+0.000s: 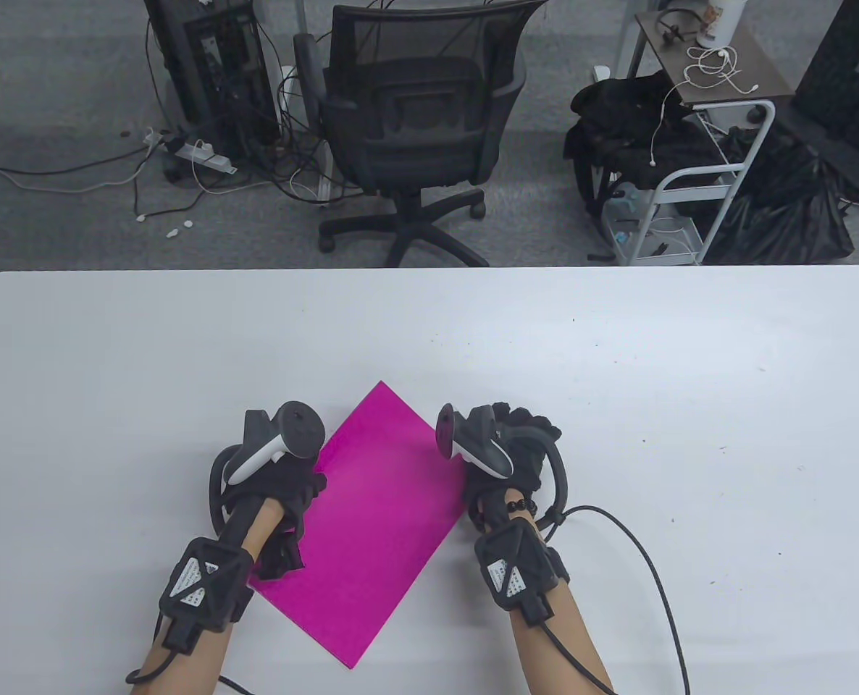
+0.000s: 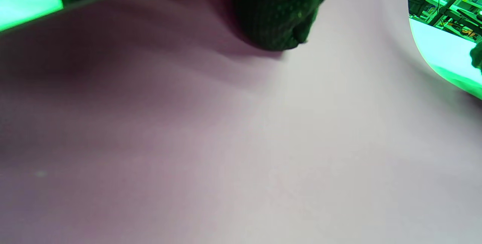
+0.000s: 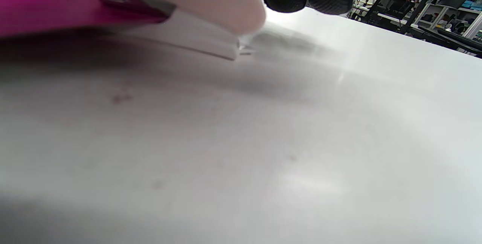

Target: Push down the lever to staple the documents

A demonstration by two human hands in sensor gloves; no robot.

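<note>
Already both hands pin the magenta paper (image 1: 371,507) at its edges.
Left hand (image 1: 274,478) presses it flat; right hand (image 1: 505,452) grips a pale stapler (image 3: 180,14) — sheets could skew if either slips.

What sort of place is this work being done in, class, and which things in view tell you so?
Probably an office or lab workroom: a black mesh swivel office chair, a white power strip with tangled cables on grey carpet, and a white metal trolley beyond the white table.

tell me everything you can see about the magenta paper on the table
The flat magenta rectangular paper sheet lies angled like a diamond on the white table, near its front edge. The left hand rests on its left side; the right hand is at its right corner, where a pale stapler straddles the edge.
</note>
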